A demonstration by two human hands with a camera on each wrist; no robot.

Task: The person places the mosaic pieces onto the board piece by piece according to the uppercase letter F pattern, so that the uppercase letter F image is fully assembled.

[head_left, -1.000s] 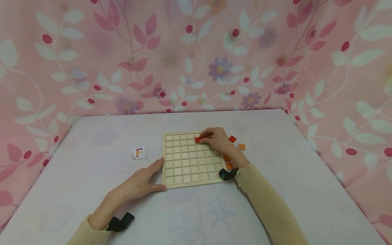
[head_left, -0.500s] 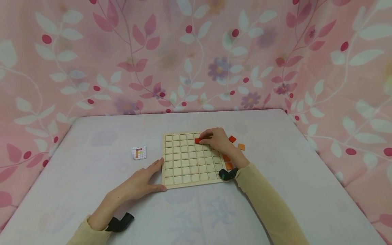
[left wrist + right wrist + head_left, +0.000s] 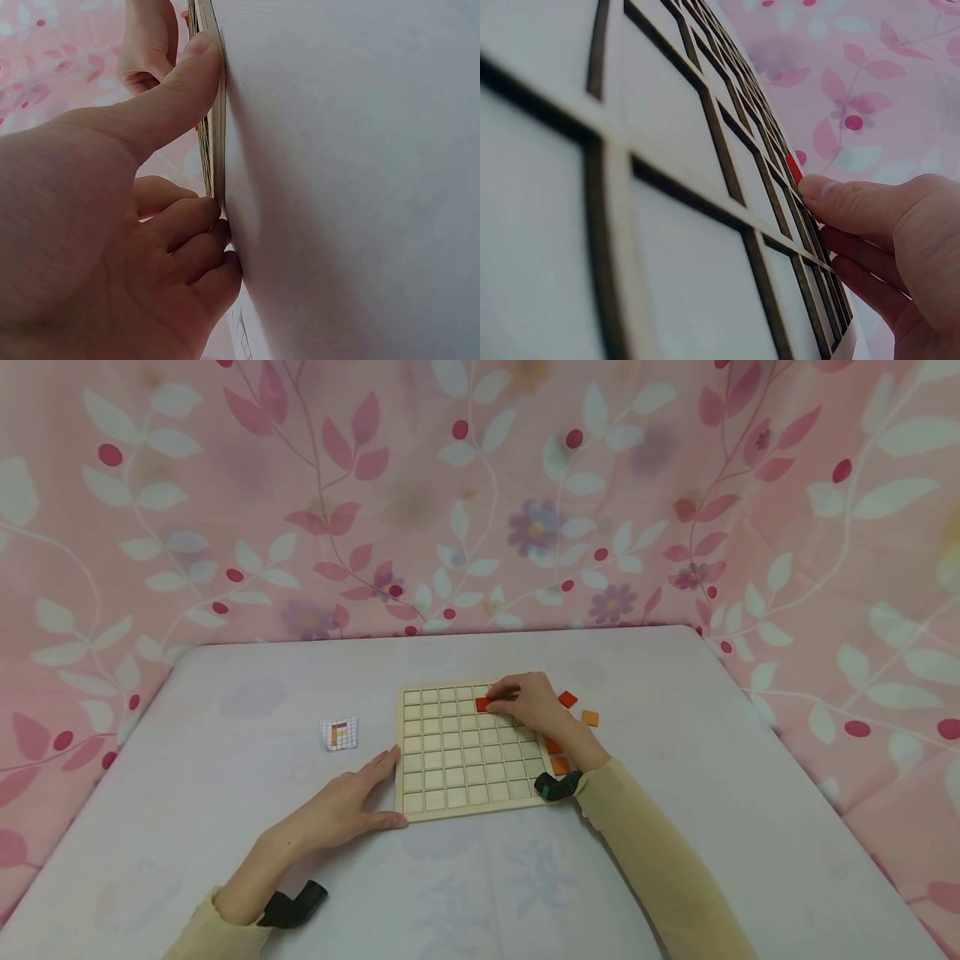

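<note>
A pale wooden board (image 3: 456, 752) divided into square cells lies on the table. My right hand (image 3: 528, 700) reaches over its far right part and pinches a red square tile (image 3: 482, 704) at one of the upper cells. In the right wrist view, the thumb (image 3: 836, 193) presses against the red tile's edge; most of that tile is hidden there. My left hand (image 3: 345, 806) rests against the board's left side, with the thumb at the near left corner. In the left wrist view, the thumb (image 3: 196, 75) and fingertips touch the board's edge.
A small paper card (image 3: 340, 734) with a coloured grid pattern lies left of the board. Beyond the right side are another red tile (image 3: 567, 699) and an orange tile (image 3: 590, 718). More orange tiles (image 3: 560, 765) sit partly hidden beside the right forearm.
The red tile at the board has turned slightly in the right fingers and shows a little more of its face. Both hands stay nearly in place; the whole view shifts slightly.
</note>
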